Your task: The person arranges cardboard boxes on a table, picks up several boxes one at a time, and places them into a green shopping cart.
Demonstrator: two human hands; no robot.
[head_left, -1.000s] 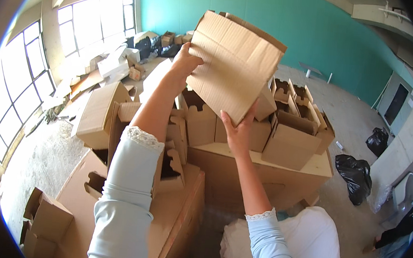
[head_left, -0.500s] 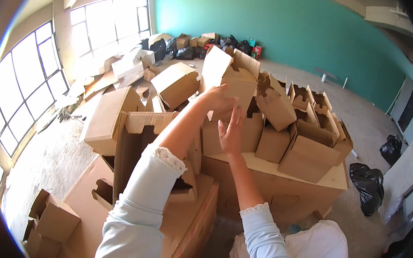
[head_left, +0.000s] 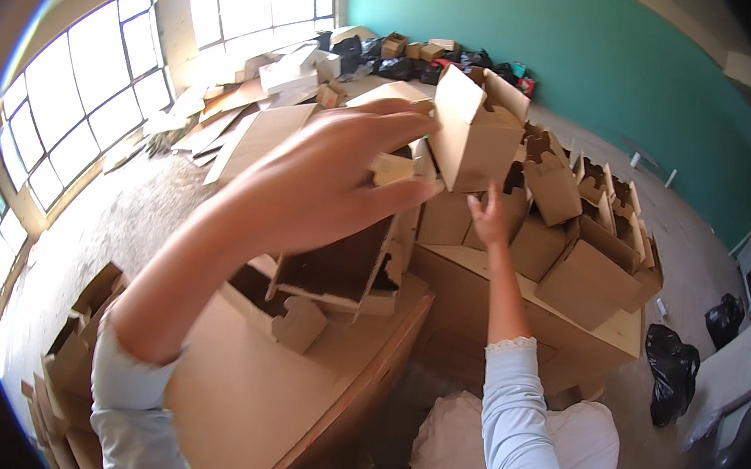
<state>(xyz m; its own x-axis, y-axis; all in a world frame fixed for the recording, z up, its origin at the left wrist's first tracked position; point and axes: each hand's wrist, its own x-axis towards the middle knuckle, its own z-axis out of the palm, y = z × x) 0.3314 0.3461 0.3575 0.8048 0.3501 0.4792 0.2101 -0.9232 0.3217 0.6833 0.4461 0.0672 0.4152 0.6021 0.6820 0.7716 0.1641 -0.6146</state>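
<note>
My left hand (head_left: 340, 174) is raised close to the camera above the cardboard. Its thumb and fingers are apart, with nothing seen between them. Beyond its fingertips, an open-topped cardboard carton (head_left: 477, 150) stands tilted on the pile, its flaps up. My right hand (head_left: 490, 217) is at the carton's lower edge, fingers stretched out and not wrapped round anything; whether they touch the carton I cannot tell. Behind my left wrist lies an open carton (head_left: 324, 270) with a dark inside. More open cartons (head_left: 588, 273) are grouped to the right.
A large flat-topped cardboard box (head_left: 249, 383) is in front of me, another big box (head_left: 518, 325) beside it. Smaller boxes (head_left: 74, 369) lie at the lower left. Black bags (head_left: 671, 374) sit on the floor at right; bags and flattened cardboard (head_left: 227, 104) lie toward the windows.
My left hand has come away from the carton, nearer the camera and leftward. My right hand is now lower, by the carton's bottom edge. The view has turned somewhat left.
</note>
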